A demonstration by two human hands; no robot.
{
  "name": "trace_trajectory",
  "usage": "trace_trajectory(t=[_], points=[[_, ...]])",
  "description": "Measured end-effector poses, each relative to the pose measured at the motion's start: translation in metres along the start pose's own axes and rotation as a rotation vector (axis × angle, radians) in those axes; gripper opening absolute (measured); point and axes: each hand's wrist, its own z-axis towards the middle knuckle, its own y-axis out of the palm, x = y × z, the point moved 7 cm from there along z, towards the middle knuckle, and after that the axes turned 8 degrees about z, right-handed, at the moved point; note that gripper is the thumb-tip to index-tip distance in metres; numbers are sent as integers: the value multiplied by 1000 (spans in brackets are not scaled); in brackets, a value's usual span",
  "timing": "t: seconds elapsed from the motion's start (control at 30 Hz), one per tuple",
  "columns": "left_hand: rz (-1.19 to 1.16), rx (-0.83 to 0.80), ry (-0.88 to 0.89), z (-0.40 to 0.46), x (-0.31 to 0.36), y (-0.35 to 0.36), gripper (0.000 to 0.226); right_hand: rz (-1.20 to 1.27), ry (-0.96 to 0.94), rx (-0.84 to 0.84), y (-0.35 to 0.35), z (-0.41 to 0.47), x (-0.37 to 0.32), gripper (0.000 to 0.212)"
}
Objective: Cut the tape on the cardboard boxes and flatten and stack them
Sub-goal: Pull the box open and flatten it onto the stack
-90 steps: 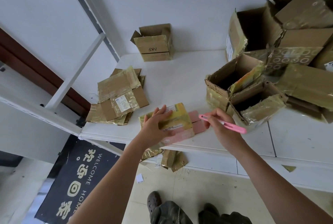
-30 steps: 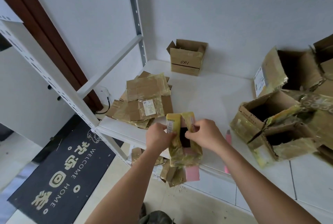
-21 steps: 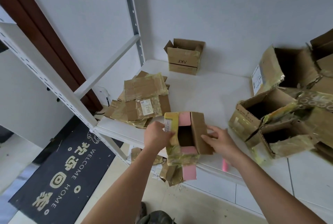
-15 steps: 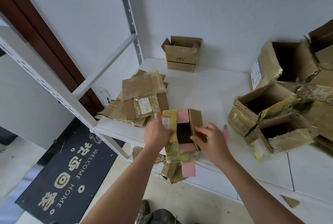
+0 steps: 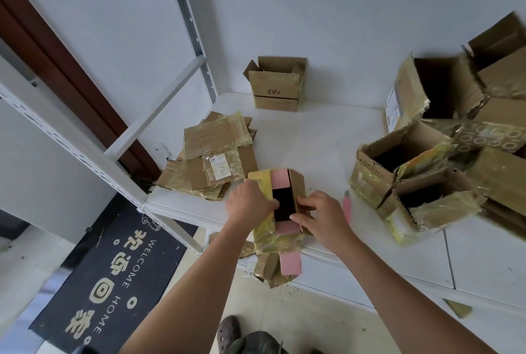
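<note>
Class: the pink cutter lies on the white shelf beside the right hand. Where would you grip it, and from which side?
Probably the pink cutter's far end, from above and the right: it lies flat on the white shelf, and the right hand covers its near end.

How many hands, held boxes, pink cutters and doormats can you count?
Hands: 2 (left hand, right hand)
Held box: 1
Pink cutter: 1
Doormat: 1
Total: 5
</note>
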Motion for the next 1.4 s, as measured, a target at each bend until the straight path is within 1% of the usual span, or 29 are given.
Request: trace_trajectory(t=[0.1,0.17,0.2,0.27,0.33,0.47,0.57,0.67,0.7,0.77,0.8,0.83,0.93,1.03,1.07,1.13,1.2,1.27,1.4], points=[[-148,-88,20,2,-8,-1,50,12,3,-6,1,0,1,48],[-288,-159,19,3,-13,1,67,14,3,-4,1,1,1,47],[-341,-182,18,4,-16,1,71,16,4,-5,1,1,1,46],[-439,-209,19,6,-21,1,70,11,-1,-9,1,1,1,43],[-482,-221,22,7,-24,-1,68,9,-8,-8,2,1,2,41],[-493,-215,32,7,-25,-1,66,7,-6,-17,2,1,3,41],[-427,-213,47,3,-23,-1,70,-10,10,-36,4,0,5,41],[-236,-147,130,-2,-12,-4,75,-122,9,-32,-1,7,4,38],[-171,-135,177,-4,-7,-3,77,-174,9,-13,-5,11,3,41],[-107,-162,253,-8,3,0,85,-246,17,31,-14,21,1,50],[-111,-192,271,-10,6,2,88,-249,26,48,-17,26,1,50],[-116,-216,278,-11,9,4,88,-244,35,57,-19,30,1,46],[-11,-222,276,-11,19,5,76,-235,66,54,-16,35,6,35],[59,-193,288,-12,36,7,48,-197,63,112,-17,33,13,29],[91,-180,286,-12,42,8,45,-195,64,126,-16,32,14,28],[179,-104,270,-11,50,7,40,-173,67,148,-15,31,17,25],[269,25,272,-7,58,0,31,-111,76,163,-16,31,18,21],[277,78,289,-3,61,-2,27,-64,89,162,-15,31,18,19],[147,-10,252,14,49,-5,37,-6,86,163,-13,31,17,14]])
